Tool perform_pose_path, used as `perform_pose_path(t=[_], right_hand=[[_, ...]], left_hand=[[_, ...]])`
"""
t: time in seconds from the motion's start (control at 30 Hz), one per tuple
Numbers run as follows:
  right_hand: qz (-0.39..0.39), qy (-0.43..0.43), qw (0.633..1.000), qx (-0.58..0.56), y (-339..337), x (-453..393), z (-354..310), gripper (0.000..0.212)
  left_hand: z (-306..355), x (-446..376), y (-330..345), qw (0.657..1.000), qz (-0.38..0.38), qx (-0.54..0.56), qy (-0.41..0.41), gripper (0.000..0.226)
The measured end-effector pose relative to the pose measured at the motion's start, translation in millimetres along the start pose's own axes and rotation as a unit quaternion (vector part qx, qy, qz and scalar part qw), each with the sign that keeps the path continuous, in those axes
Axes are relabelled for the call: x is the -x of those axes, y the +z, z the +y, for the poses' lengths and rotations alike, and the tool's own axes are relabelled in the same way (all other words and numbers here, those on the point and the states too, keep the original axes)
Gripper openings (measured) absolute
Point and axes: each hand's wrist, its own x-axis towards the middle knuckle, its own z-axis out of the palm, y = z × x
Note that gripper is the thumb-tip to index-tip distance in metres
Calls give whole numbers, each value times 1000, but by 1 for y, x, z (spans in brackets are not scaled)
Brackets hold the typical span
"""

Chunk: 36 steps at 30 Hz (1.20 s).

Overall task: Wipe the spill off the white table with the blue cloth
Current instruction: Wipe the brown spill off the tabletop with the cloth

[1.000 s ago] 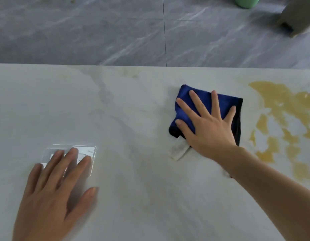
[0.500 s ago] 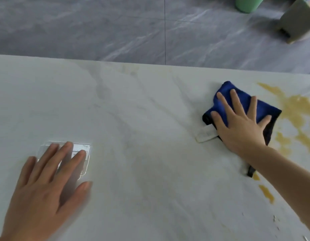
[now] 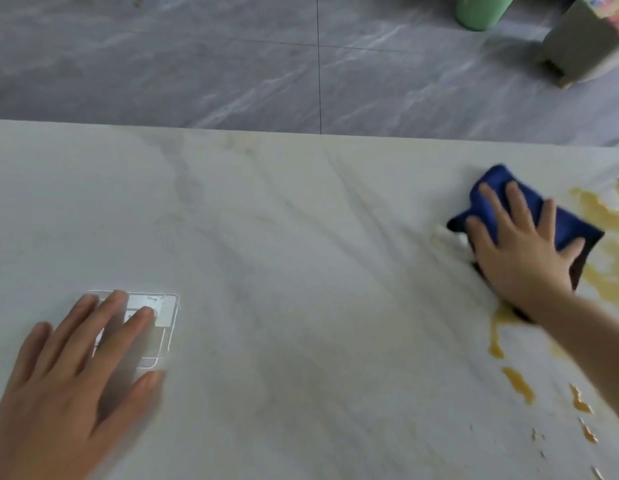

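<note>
Two hands [image 3: 523, 251] [image 3: 76, 368] down flat, fingers spread: right pressed on cloth [image 3: 488, 188] at spill's [image 3: 602, 282] left edge, left braced on table [image 3: 301, 271], gripping nothing. Likely risk: smeared further, drips [image 3: 517, 384] below missed by too narrow a stroke.

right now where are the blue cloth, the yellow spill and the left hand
blue cloth [image 3: 493, 181]: head view, far corner beyond the fingertips
yellow spill [image 3: 592, 206]: head view, big patch right of cloth
left hand [image 3: 69, 375]: head view, back of hand

Two hands: left hand [image 3: 72, 379], right hand [image 3: 523, 251]; one blue cloth [image 3: 571, 223].
</note>
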Motion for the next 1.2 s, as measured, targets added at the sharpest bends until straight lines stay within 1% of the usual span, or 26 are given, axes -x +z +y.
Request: perform_pose_path(t=[0.07, 0.13, 0.2, 0.27, 0.33, 0.4, 0.47, 0.53, 0.6, 0.7, 0.8, 0.9, 0.97, 1.03, 1.13, 1.2], right_hand=[[-22, -45, 998, 33, 15, 53, -10, 65], [-34, -116, 990, 66, 30, 91, -28, 60], [-37, -171, 982, 68, 39, 98, -43, 55], [-20, -193, 979, 60, 36, 80, -49, 52], [-8, -184, 981, 58, 27, 56, -43, 53], [-16, -129, 990, 52, 17, 40, -28, 58], [-27, -73, 996, 46, 13, 45, -10, 61], [-42, -48, 997, 45, 14, 71, 3, 64], [-43, -61, 996, 55, 23, 110, 1, 64], [-59, -139, 986, 67, 31, 158, -23, 62], [-72, -171, 979, 88, 35, 159, -38, 59], [-36, -191, 978, 82, 36, 138, -33, 57], [-15, -181, 981, 74, 36, 124, -23, 52], [-18, -135, 988, 74, 34, 119, -12, 47], [-20, -79, 995, 53, 33, 139, -4, 49], [-20, -95, 994, 54, 37, 167, -3, 55]], left_hand=[[-1, 1, 1, 1000, 3, 7, 3, 59], [-2, 0, 0, 1000, -3, 27, 4, 59], [-4, 1, 2, 999, -7, 39, -3, 60], [-5, 2, 3, 999, -7, 36, 2, 61], [-7, 1, 4, 999, -9, 33, 12, 61], [-9, 1, 6, 999, -10, 41, 11, 60], [-9, 2, 6, 999, -2, 50, 4, 60], [-8, 1, 6, 999, -2, 48, 1, 61], [-6, 0, 4, 999, -2, 33, 4, 62], [1, -1, 0, 1000, 0, 14, -1, 62], [5, -2, -3, 1000, -9, 4, -12, 66], [9, -2, -6, 1000, -18, 1, -21, 70], [11, -4, -8, 999, -27, -13, -31, 74], [13, -3, -8, 999, -30, -20, -31, 77], [14, -2, -9, 999, -27, -27, -34, 79], [14, -4, -10, 999, -28, -31, -26, 79]])
